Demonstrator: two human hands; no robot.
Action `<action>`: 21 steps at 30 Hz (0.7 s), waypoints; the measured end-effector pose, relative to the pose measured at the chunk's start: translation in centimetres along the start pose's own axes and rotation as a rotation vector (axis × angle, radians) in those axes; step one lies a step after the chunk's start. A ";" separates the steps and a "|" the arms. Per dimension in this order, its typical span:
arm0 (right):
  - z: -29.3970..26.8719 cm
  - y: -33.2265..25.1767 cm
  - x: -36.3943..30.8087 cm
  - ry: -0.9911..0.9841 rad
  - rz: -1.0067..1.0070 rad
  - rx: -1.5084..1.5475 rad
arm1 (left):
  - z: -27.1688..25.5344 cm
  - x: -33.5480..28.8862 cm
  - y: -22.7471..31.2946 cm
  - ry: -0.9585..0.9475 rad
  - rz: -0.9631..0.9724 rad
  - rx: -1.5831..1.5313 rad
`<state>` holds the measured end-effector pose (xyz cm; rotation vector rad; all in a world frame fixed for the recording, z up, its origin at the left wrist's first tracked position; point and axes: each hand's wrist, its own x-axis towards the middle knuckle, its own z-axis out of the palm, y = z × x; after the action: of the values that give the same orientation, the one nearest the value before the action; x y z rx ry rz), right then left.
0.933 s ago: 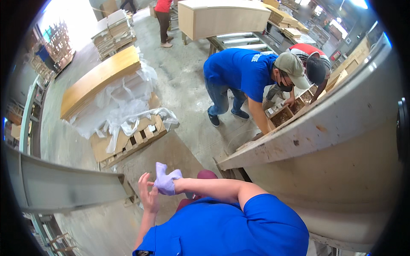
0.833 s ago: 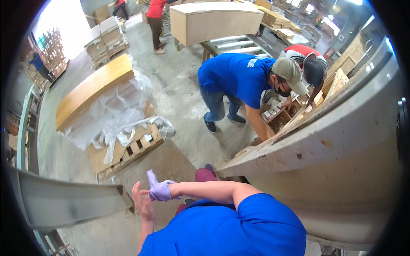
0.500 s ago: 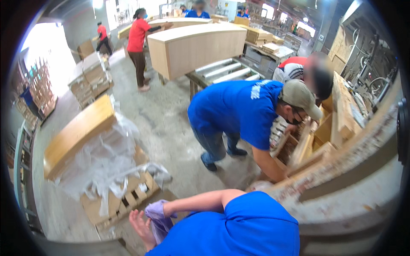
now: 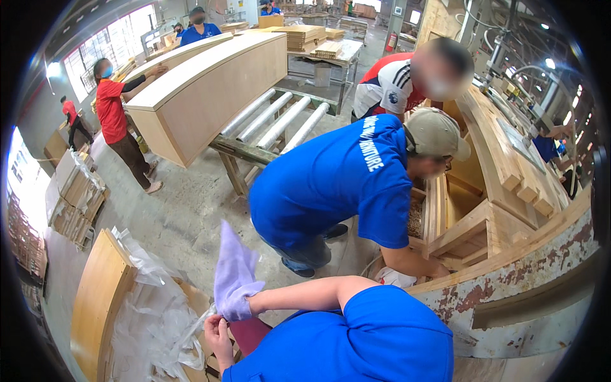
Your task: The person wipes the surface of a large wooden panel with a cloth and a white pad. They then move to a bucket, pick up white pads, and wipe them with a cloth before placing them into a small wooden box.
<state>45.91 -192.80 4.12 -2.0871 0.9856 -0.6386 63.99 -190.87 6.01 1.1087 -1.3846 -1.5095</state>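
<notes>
My right forearm reaches across in front of my blue shirt. A lavender cloth (image 4: 234,270), like a loose sleeve, surrounds my right wrist, and its free end stands up past it. The cloth covers my right hand (image 4: 237,307), so its fingers are hidden. My left hand (image 4: 219,340) is just below, its fingertips closed in a pinch at the cloth's lower edge. Dark red fabric (image 4: 249,334) shows beneath the two hands.
A co-worker in blue (image 4: 331,181) bends close ahead, reaching into a wooden frame (image 4: 464,235). Another person leans opposite. Behind are a roller table (image 4: 273,124) and a curved wooden cabinet (image 4: 216,95). A curved wooden panel (image 4: 98,305) and plastic wrap (image 4: 153,318) lie left.
The view has swung to the right. My left hand's spread fingers have closed to a pinch at the cloth. The lavender cloth now extends upward beyond my right wrist.
</notes>
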 end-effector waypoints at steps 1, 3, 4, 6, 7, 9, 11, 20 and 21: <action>-0.5 0.5 0.6 -0.028 0.061 -0.080 | -0.1 1.2 0.2 -0.021 -0.011 0.033; -1.6 1.5 2.0 -0.064 0.142 -0.190 | -0.5 3.9 0.4 -0.057 -0.036 0.097; -2.1 2.0 2.9 -0.071 0.163 -0.227 | -0.8 5.3 0.3 -0.083 -0.051 0.118; -3.3 3.4 5.1 -0.073 0.199 -0.299 | -1.7 8.4 0.0 -0.122 -0.082 0.160; -3.9 4.1 6.7 -0.072 0.208 -0.330 | -2.6 10.2 -0.4 -0.120 -0.065 0.163; -4.9 5.6 10.6 -0.051 0.202 -0.385 | -4.9 14.0 -1.4 -0.086 -0.027 0.168; -6.3 7.5 14.5 -0.013 0.192 -0.437 | -5.8 18.1 -1.2 -0.079 -0.052 0.072; -14.2 18.8 31.4 0.242 0.294 0.033 | -13.1 36.7 -0.1 -0.009 -0.351 -0.482; -13.8 20.5 32.0 0.199 0.449 0.386 | -13.5 38.4 -0.4 0.058 -0.392 -0.434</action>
<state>46.08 -233.04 0.50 -1.4251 1.2780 -0.7384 65.09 -231.34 1.92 1.1699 -0.7671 -1.9235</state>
